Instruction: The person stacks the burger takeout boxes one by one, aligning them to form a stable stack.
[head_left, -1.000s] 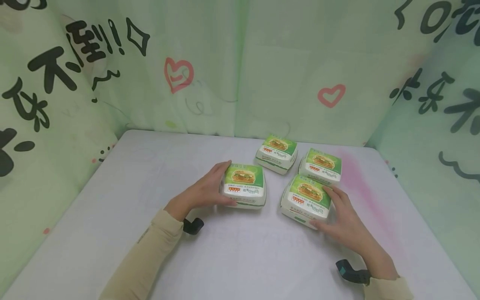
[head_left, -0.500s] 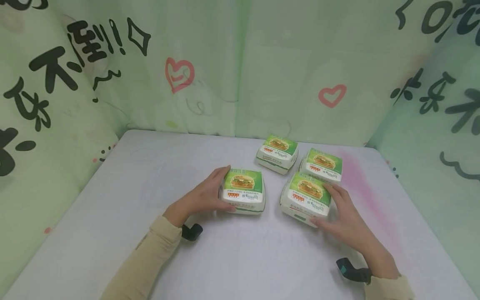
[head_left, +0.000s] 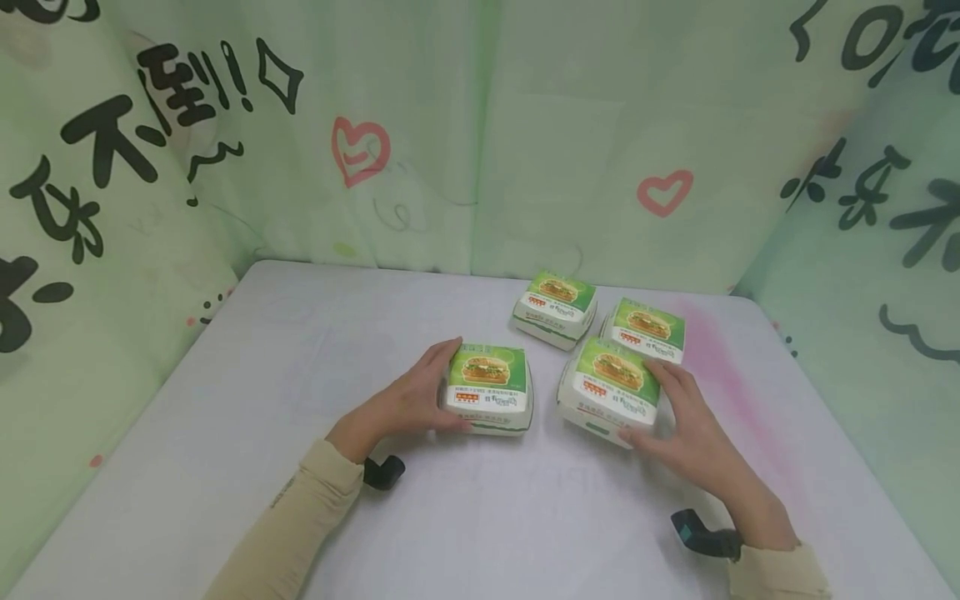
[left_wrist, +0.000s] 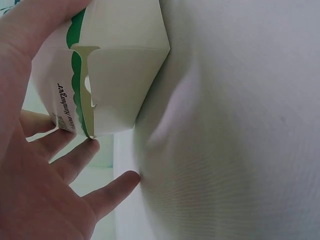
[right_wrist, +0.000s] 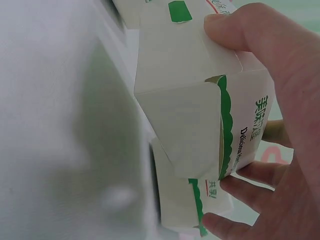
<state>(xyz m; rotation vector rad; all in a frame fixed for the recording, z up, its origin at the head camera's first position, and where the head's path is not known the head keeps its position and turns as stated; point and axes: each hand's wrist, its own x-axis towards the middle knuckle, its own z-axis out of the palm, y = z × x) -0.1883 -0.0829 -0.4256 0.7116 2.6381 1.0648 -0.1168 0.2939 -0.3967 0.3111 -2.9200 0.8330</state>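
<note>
My left hand point(head_left: 405, 398) grips a green-and-white burger box point(head_left: 489, 392) from its left side, thumb on the near face and fingers toward the far side. In the left wrist view this box point(left_wrist: 120, 75) stands at the tablecloth with its side flap slightly gapped. On the right, my right hand point(head_left: 693, 425) holds a second burger box point(head_left: 611, 387) between thumb and fingers. The right wrist view shows that box point(right_wrist: 185, 120) raised and tilted over the cloth, a shadow beneath it. It overlaps a third burger box point(head_left: 645, 325) behind it in the head view.
Another burger box point(head_left: 557, 308) stands at the back, left of the third one. All are on a white-covered table point(head_left: 480, 533). Green printed curtains point(head_left: 555, 150) enclose the back and sides. Each wrist wears a black camera mount point(head_left: 705, 537).
The left hand has drawn its burger box toward me. The right hand has lifted its burger box and shifted it slightly up and left in the head view.
</note>
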